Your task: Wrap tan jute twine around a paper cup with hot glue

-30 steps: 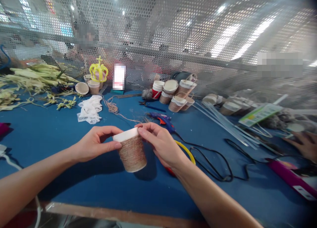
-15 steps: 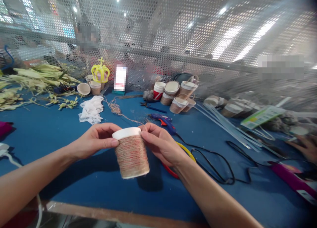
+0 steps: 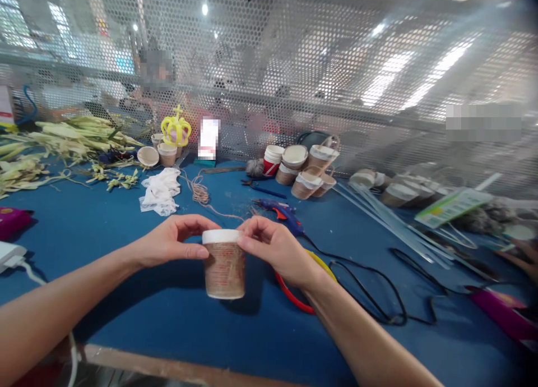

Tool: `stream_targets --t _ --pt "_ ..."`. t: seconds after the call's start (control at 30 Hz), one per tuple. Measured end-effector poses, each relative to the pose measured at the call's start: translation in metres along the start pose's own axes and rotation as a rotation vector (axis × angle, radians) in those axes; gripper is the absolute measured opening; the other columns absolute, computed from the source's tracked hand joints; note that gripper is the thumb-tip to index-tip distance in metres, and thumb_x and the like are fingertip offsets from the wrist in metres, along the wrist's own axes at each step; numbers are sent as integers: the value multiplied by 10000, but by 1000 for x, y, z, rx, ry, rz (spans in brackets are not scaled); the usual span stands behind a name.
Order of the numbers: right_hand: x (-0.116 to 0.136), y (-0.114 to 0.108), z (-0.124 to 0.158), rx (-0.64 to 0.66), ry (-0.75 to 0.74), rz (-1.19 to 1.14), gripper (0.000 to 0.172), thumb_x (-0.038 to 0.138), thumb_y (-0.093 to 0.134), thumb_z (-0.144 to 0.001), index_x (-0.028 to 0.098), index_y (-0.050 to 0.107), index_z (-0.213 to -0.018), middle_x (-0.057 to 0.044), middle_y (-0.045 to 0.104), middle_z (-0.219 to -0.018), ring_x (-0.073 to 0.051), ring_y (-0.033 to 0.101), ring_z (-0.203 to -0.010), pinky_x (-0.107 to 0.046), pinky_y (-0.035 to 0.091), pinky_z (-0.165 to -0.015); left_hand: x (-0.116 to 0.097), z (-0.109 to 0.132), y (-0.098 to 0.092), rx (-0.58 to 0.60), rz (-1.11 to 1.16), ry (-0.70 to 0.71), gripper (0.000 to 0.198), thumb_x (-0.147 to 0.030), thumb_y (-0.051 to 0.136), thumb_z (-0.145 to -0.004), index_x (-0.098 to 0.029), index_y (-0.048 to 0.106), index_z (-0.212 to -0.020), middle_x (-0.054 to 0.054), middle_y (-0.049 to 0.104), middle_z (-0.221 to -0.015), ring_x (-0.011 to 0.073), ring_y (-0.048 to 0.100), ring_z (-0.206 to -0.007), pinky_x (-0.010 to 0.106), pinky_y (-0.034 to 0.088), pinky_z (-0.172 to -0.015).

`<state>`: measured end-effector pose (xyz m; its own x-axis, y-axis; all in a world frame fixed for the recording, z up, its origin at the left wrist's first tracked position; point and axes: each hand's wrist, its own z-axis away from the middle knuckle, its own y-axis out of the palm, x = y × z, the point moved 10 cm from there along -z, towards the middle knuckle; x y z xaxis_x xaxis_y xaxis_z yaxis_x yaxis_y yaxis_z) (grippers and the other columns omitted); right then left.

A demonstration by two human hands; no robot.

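Note:
A small cup [image 3: 225, 270] wrapped in brown jute twine, with a white rim and reddish patches showing through, is held nearly upright above the blue table [image 3: 168, 319]. My left hand [image 3: 174, 241] pinches its rim from the left, thumb in front and fingers behind. On the other side, my right hand [image 3: 275, 247] grips the rim, its fingertips partly hidden. A strand of loose twine [image 3: 200, 193] runs along the table toward my right hand. Just beyond that hand lies a blue hot glue gun [image 3: 281, 210].
More wrapped cups [image 3: 306, 184] stand at the back near a perforated metal screen [image 3: 235, 56]. White cloth [image 3: 161, 190], pliers [image 3: 269, 189] and dried husks [image 3: 75, 137] lie behind my hands. Clear sticks [image 3: 386, 221] and black cable [image 3: 370, 272] spread rightward; another person's hand [image 3: 523, 258] shows at right.
The cup has turned from a tilt to nearly upright, looks slightly smaller, and shows a different side. Both hands still hold its rim. The whole view has shifted a little.

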<state>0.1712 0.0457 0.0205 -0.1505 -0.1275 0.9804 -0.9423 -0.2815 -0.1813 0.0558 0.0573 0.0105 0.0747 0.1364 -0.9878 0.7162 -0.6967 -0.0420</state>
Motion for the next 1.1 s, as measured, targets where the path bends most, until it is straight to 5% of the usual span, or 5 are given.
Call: stream_targets --t 0.17,0.43,0.6,0.93,1.1 --pt "12 8 5 -4 -80 336 111 222 569 -744 179 491 -677 0 558 -733 -131 513 -701 -272 408 -673 -10 0 10 -39 -470 -6 260 -289 634 -694 -134 603 -901 29 635 -859 163 553 -805 267 421 -762" --pt "41 15 15 -42 -270 638 140 160 539 -768 199 441 -674 -5 537 -758 -139 504 -716 -286 410 -687 -23 -8 32 37 -684 37 210 -310 595 -715 -128 616 -818 9 639 -731 143 557 -671 215 418 -613" --pt "51 22 17 -35 -390 710 158 138 512 -787 201 425 -671 -12 494 -716 -140 461 -685 -272 400 -634 -23 -13 35 56 -674 35 172 -249 546 -739 -116 612 -826 24 649 -737 145 570 -665 222 425 -619" --pt "48 20 16 -41 -386 652 133 142 532 -775 201 469 -674 -22 527 -734 -153 497 -723 -288 416 -677 -17 -15 33 -11 -505 -9 98 -185 526 -715 -115 586 -750 1 588 -679 119 520 -628 200 411 -582" --pt "46 16 15 -47 -387 568 116 162 542 -781 218 486 -695 -43 590 -892 -173 539 -868 -337 421 -794 -16 -10 31 -50 -464 37 81 -175 518 -725 -123 573 -752 5 586 -715 123 510 -665 217 415 -630"
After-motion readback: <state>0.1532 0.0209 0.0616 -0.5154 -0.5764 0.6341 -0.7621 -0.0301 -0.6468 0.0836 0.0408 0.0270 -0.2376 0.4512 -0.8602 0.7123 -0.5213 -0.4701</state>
